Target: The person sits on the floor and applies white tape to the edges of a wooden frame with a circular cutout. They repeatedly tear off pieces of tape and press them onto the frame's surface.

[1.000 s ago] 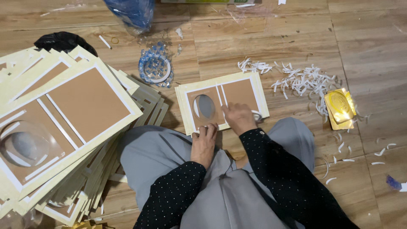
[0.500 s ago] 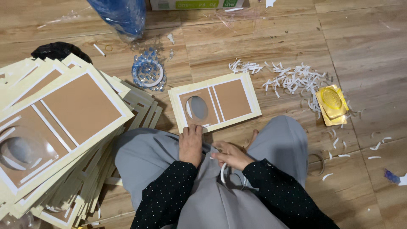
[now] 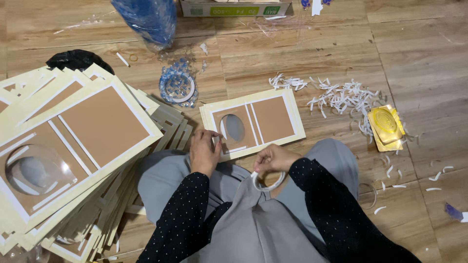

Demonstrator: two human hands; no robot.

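Tape roll [image 3: 267, 183] under rt fingers [image 3: 263, 164]

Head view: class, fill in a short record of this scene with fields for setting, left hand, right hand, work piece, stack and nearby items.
Setting: wooden floor, person seated on it
Left hand: rests on the near edge of the card frame
Right hand: grips a tape roll over the lap
Card frame: cream border, brown panels, oval window at left
Stack: pile of similar frames, at the person's left
Nearby items: white paper scraps, gold packet, blue plastic bag
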